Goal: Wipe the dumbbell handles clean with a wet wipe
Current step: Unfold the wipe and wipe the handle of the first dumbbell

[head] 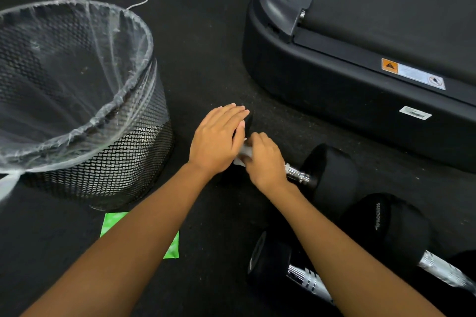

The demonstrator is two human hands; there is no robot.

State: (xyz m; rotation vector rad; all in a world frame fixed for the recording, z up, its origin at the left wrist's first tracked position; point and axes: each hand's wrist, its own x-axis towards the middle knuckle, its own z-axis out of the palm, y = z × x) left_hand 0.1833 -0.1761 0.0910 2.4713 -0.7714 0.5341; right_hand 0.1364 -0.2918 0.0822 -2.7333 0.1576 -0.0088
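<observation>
Dumbbell in hand: the dumbbell lay on the floor just past centre toward 4 o'clock, its far head hidden under the left hand.
Left hand: the left hand lay flat with straight fingers on that far head, apparently steadying it.
Right hand: the right hand was curled around the wet wipe, clamping it against the chrome handle.
Handling: it was probably heavy and rigid, and the round heads could roll. The knurled handle should give a good hold and may snag the soft, damp wipe.
Where to hold: probably best to pin one head and wrap the wipe around the bar, twisting it along the bar.
Other dumbbells: the second dumbbell and third dumbbell lay at 5 o'clock with bare handles; whether they were wiped cannot be told.
Bin: the mesh bin at 9 o'clock had a clear liner; only a few specks showed inside.
Packet: the green packet lay flat at 7 o'clock, partly under the left forearm; its contents were not visible.
Surroundings: the treadmill stood at 2 o'clock.
</observation>
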